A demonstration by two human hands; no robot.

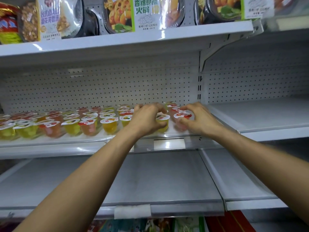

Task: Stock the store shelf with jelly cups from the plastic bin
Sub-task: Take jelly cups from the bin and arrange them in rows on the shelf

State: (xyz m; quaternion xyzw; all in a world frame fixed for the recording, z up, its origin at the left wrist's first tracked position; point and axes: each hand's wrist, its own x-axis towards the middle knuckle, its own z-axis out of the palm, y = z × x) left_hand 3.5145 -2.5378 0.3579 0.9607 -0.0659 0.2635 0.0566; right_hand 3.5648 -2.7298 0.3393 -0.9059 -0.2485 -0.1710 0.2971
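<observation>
On the white pegboard shelf (66, 145) at mid-frame, jelly cups (71, 124) stand in rows; left hand (147, 118) grips a yellow cup (163, 117), right hand (200, 119) a red cup (182, 115), at the rows' right end, and both are best seated upright, flush with neighbours.

jelly cups (73, 122) in rows on shelf (50, 144), hot-pot packs (143, 14) above

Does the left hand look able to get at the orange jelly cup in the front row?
Probably yes: the orange jelly cup stands at the open shelf front, near the left hand, though that hand grips a yellow cup.
</observation>
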